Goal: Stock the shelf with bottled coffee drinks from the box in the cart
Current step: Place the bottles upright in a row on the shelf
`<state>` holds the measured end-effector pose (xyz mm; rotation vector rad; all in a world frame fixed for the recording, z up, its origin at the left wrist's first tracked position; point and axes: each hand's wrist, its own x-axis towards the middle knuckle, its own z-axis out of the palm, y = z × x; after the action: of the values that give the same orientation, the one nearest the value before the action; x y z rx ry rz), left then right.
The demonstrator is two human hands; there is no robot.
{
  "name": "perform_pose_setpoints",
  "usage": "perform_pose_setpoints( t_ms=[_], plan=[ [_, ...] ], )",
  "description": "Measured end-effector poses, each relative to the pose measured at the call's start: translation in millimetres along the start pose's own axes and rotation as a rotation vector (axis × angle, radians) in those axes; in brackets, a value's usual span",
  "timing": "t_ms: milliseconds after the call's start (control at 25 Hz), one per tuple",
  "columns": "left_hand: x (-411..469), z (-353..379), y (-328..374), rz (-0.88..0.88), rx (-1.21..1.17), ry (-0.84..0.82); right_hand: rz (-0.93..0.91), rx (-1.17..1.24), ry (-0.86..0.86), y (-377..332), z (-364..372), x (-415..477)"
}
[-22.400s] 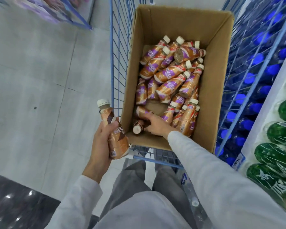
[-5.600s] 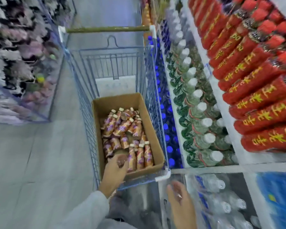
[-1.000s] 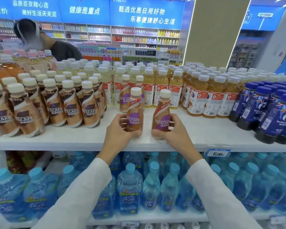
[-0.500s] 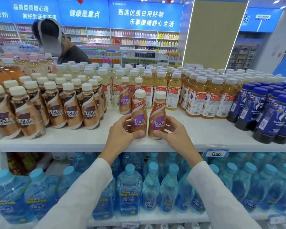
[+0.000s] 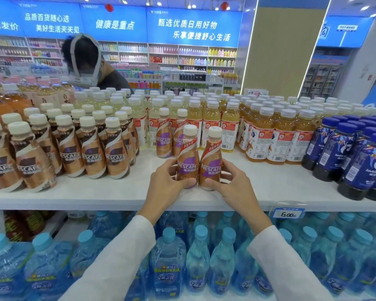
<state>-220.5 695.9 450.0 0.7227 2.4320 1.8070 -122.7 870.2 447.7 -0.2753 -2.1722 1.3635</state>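
- left hand [image 5: 167,181] grips the lower body of the left bottle [image 5: 187,161]: thumb across the front near the base, fingers round the outer side.
- right hand [image 5: 232,185] grips the right bottle [image 5: 211,164] the same way, mirrored.
- both bottles sit upright between the hands, sides touching, purple labels facing the camera, white caps on.
- bases are at the shelf [image 5: 117,192] surface; can't tell if they're fully set down.
- both hands are near the shelf's front edge, wrists crossing it, white sleeves below.
- rear pair [image 5: 163,137]: two matching purple-label bottles stand just beyond the left hand's fingers, apart from the held ones.
- brown bottles [image 5: 115,153]: a block with dark labels, left of the left hand, with a bare gap of shelf between.
- tea bottles [image 5: 276,137]: yellow, in rows beyond and to the right of the right hand.
- blue bottles [image 5: 356,157]: dark, blue caps, well right of the right hand.
- water bottles [image 5: 200,257]: light blue, on the lower shelf under both wrists.
- price tag [image 5: 288,213]: on the shelf edge just right of the right wrist, reads 6.00.
- person [image 5: 91,66]: far beyond the left hand, behind the stock, head bent down.
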Motion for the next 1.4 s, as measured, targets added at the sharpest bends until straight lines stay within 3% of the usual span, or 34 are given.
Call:
perform_pose_setpoints(
  t_ms=[240,480,1400],
  plan=[
    [39,52,18,0.038,0.018,0.073,0.051,-0.023,0.004,16,-21,51],
    [65,86,23,-0.111,0.002,0.332,0.057,0.025,0.005,29,-10,98],
    [101,103,15,-0.151,-0.007,0.424,0.042,-0.061,0.075,64,1,137]
  ],
)
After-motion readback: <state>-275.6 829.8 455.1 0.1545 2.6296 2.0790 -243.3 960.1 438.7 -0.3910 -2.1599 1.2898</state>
